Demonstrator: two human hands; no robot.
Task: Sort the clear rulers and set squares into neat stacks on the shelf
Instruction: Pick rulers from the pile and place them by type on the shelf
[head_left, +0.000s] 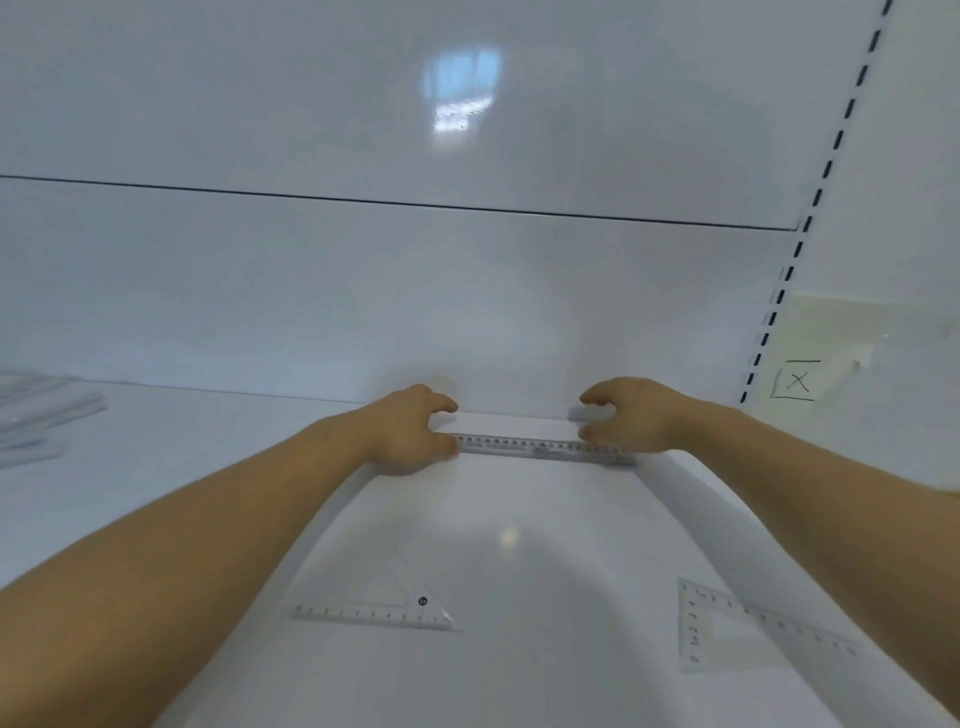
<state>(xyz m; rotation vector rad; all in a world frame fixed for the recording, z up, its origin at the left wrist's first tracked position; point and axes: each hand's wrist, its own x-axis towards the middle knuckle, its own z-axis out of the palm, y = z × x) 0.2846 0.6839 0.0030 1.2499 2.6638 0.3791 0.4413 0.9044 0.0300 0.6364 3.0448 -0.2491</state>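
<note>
Shelf of glossy white board (519, 525) carries the stock. Left hand (410, 431) and right hand (631, 415), fingers curled, each pinch one end of a long clear plastic ruler (540, 448) lying flat by the white back wall (363, 301), apparently to square it there. Nearer, a left-side clear triangular set square (384, 605) and a right-side clear set square (727, 629) lie well apart, unsorted.

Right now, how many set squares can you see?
2. One set square lies front centre on the shelf, a second set square front right. The pile far left may hide more.
</note>
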